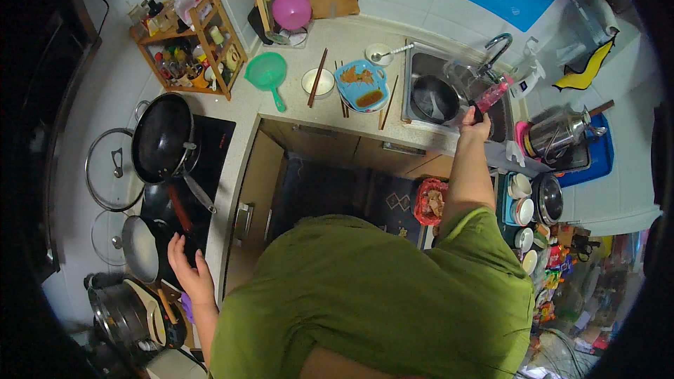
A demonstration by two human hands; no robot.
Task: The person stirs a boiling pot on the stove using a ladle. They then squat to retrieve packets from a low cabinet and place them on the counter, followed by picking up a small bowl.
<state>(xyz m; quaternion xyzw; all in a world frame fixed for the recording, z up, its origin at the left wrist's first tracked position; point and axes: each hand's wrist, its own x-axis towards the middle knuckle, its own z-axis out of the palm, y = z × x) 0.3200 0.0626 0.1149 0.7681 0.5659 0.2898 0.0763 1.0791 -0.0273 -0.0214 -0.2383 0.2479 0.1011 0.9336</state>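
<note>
My right hand (pixel 476 125) is at the sink's front edge, closed around a short black handle (pixel 478 111). The handle lies beside a dark pot (pixel 435 99) in the steel sink (pixel 418 58) and seems to belong to it. Just beyond my fingers is a pink, partly see-through object (pixel 494 96), below the chrome faucet (pixel 497 45). My left hand (pixel 192 268) is empty, fingers apart, over the near edge of the black cooktop (pixel 210 189). Close to it stands a light-lined pan (pixel 141 250). Farther back on the cooktop rests a black wok (pixel 162 137).
Glass lids (pixel 113 189) lean along the left wall. A green strainer (pixel 266 71), a white bowl (pixel 318 89) with chopsticks, and a blue divided plate (pixel 360 84) holding food line the counter. A cabinet door (pixel 253 184) stands ajar. A red-lined bin (pixel 429 210) is below the sink.
</note>
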